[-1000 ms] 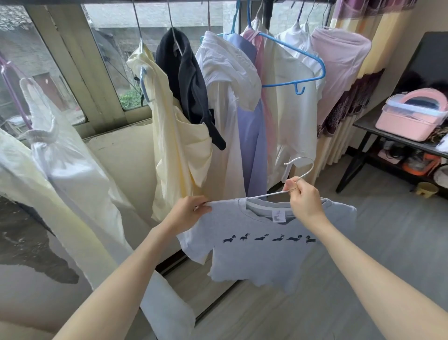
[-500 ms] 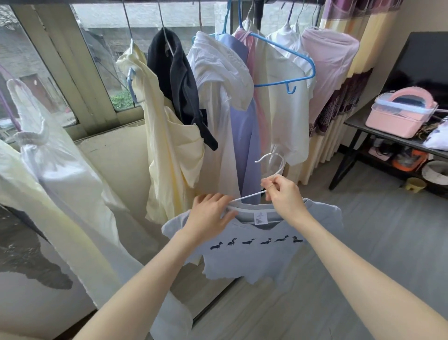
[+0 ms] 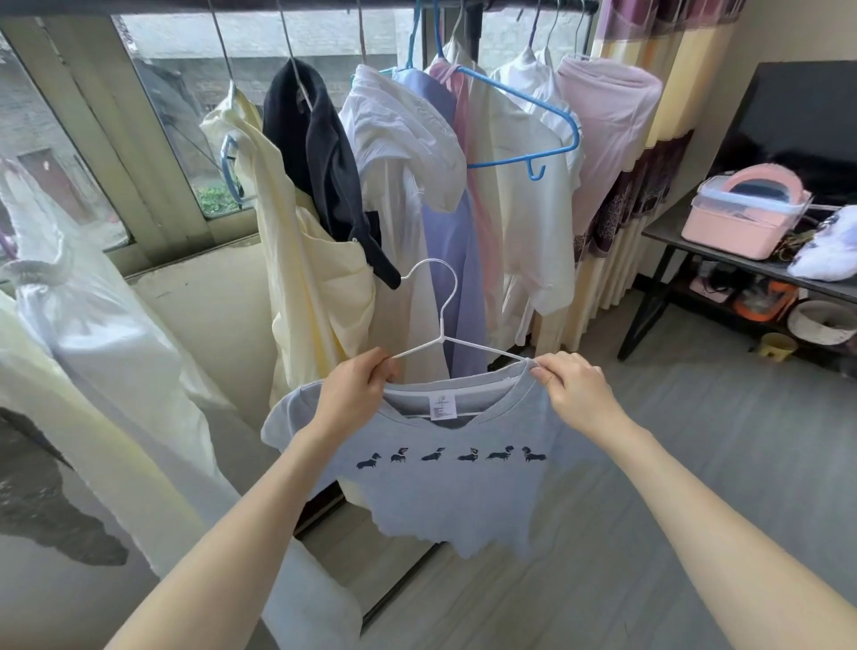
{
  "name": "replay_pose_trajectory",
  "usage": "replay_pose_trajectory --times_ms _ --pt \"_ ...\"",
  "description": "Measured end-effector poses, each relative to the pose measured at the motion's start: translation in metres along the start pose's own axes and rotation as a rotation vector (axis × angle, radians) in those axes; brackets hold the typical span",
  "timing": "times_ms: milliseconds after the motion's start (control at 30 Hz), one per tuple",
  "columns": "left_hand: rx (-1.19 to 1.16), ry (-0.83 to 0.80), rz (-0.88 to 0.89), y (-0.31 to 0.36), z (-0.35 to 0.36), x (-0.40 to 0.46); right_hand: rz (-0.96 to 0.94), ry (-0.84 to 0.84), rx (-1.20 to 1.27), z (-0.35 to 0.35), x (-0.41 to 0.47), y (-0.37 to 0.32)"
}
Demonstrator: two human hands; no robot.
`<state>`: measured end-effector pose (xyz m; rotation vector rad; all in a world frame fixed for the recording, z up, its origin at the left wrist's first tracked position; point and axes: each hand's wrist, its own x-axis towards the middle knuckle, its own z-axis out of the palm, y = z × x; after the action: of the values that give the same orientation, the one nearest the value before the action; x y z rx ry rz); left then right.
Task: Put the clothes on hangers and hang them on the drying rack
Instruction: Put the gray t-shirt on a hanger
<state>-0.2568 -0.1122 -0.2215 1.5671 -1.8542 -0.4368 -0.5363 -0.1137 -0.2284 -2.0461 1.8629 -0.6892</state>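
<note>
1. Pale grey-blue cotton T-shirt, short-sleeved, with a single row of six small dark dachshund prints across the chest and a white label inside the back of the neck. We hold it in mid-air, below and in front of the hanging clothes, apart from them.
2. White wire hanger, its hook upright and curling to the left, its two shoulders sloping down into the T-shirt's neck opening; the lower bar shows through the collar just above the label.
3. Our left hand is clamped on the T-shirt's left shoulder, fingers curled over the cloth where the hanger's arm goes in.
4. Our right hand pinches the collar edge at the right, fingertips together on the fabric and touching the hanger's right arm.
5. The hem hangs uneven and rippled; the left sleeve sticks out past our left wrist.
6. Drying rack rail, dark, running along the top edge, already carrying a cream-yellow garment, a black garment, a white hooded garment, a lilac one, a white shirt and a pale pink one.
7. Blue plastic hanger, bare, hooked on the rail among these.
8. Pink storage box on a dark side table at the right.
</note>
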Motion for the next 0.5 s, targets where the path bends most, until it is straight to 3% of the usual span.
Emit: replay_pose_trajectory --times_ms 233,400,500 --pt "0.094 -0.061 0.145 0.031 -0.006 0.008 -0.091 0.201 0.121 0.01 0.004 -0.014" --pt "-0.015 0.053 0.142 0.031 0.0 0.005 -0.238 0.392 0.224 0.012 0.005 -0.016" --pt "-0.026 0.089 0.101 0.023 0.003 -0.001 -0.234 0.515 0.247 0.0 0.009 -0.008"
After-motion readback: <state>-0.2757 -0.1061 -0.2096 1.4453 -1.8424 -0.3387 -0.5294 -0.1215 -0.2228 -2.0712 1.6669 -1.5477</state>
